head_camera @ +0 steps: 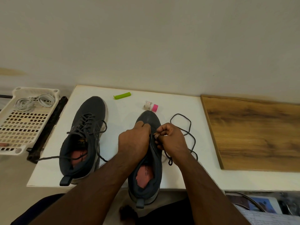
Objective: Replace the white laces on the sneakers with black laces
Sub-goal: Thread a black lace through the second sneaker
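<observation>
Two dark grey sneakers lie on a white board [53,172]. The left sneaker [84,140] is threaded with a black lace, its ends trailing loose. The right sneaker [148,159] overhangs the board's front edge. My left hand [134,140] grips its upper over the eyelets. My right hand [172,140] pinches a black lace [189,125] at the shoe's right eyelet row; the rest of the lace loops loose on the board to the right. White laces [34,102] lie coiled in a white perforated tray [21,127] at far left.
A green clip [122,95] and a small bottle with a pink cap [151,106] lie near the board's back edge. A wooden panel [256,133] sits at right. A black bar [47,129] lies between tray and board. Papers and cables are at bottom right.
</observation>
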Action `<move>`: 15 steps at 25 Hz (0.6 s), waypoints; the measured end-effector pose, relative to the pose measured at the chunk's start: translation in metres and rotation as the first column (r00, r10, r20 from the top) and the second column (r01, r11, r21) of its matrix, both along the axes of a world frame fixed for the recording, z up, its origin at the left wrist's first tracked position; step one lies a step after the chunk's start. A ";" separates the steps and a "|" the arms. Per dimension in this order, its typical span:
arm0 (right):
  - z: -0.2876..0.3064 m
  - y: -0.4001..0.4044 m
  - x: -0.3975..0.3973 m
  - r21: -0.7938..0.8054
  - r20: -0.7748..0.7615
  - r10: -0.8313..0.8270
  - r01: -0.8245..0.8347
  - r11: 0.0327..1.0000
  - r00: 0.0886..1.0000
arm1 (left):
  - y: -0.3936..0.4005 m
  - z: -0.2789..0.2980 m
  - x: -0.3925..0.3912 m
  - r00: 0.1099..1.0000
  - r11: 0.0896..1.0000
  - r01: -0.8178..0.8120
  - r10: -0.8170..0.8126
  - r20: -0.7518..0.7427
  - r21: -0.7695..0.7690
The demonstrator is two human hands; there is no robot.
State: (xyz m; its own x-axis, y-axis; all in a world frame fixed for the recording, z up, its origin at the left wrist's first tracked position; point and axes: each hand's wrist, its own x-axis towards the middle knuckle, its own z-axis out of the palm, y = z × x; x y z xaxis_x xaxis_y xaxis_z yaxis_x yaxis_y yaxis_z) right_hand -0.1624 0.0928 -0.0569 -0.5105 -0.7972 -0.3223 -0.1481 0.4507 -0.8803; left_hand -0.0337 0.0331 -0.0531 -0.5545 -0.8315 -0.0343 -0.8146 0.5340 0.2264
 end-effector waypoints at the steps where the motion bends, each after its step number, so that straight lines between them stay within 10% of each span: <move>1: 0.001 0.000 -0.001 -0.002 0.020 -0.002 0.002 1.000 1.000 | 0.000 0.000 0.000 1.000 1.000 0.008 -0.008 0.002 -0.017; 9: 0.002 0.004 0.000 -0.046 0.029 -0.023 0.024 0.999 0.999 | 0.001 -0.003 0.002 0.996 0.997 0.059 -0.062 -0.058 -0.051; 15: 0.004 0.004 -0.001 -0.003 0.139 -0.011 0.012 1.000 0.990 | -0.023 0.005 0.012 0.951 0.946 0.216 -0.147 -0.272 0.243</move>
